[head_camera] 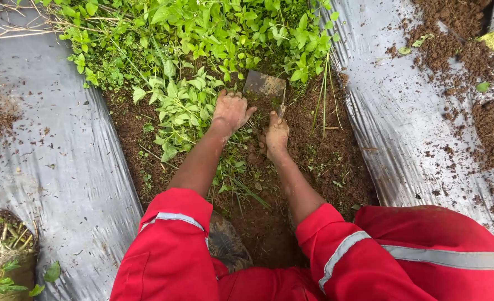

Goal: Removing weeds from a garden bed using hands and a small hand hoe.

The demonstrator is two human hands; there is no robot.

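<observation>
My left hand [232, 109] is closed around a clump of green weeds [183, 106] at the soil line, fingers curled into the stems. My right hand [276, 135] grips the short handle of a small hoe, whose flat muddy metal blade [265, 85] is set into the brown soil [325, 150] just beyond both hands. Both forearms are bare and dirty, coming out of red sleeves with grey reflective bands. Loose cut grass lies under my wrists.
Silver plastic mulch sheets [63, 150] flank the soil furrow on both sides, the right one [403, 139] scattered with soil crumbs. Dense leafy weeds [202, 28] fill the furrow ahead. A woven basket with plant stems [4, 245] sits at lower left. My muddy boot [227, 245] rests below.
</observation>
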